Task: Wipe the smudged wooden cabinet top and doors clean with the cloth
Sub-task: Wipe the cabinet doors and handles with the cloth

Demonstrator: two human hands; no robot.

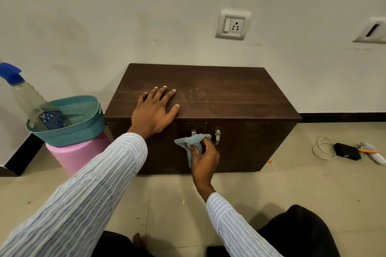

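Door wipe under way, cloth at the handles

Spray bottle (31,98) leans in a teal basket (83,129) on a pink stool (77,156), just beside the cabinet's left side. Not in use now.

Left hand (154,110) lies flat on the cabinet top (219,94), fingers straight and spread, holding nothing; judged to be bracing the body. Faint pale smears show on the top to the right of the fingers, so the top may not be fully clean.

Right hand (203,156) grips the blue-grey cloth (191,144), fingers curled round a bunched wad, against the doors (250,148) at the centre seam. Cloth touches the left metal handle (193,132); the right handle (217,136) stands just beside the knuckles. Whether the cloth presses the wood or only the handle cannot be told from this angle.

Risks from here:
- Bunched cloth snags on a handle and pulls a door open mid-stroke.
- Small contact patch leaves streaks; the doors' outer ends look unreached.
- Left palm resting on the top may leave fresh marks.

Far right on the floor: a black adapter with white cord (344,151), well apart from the work.
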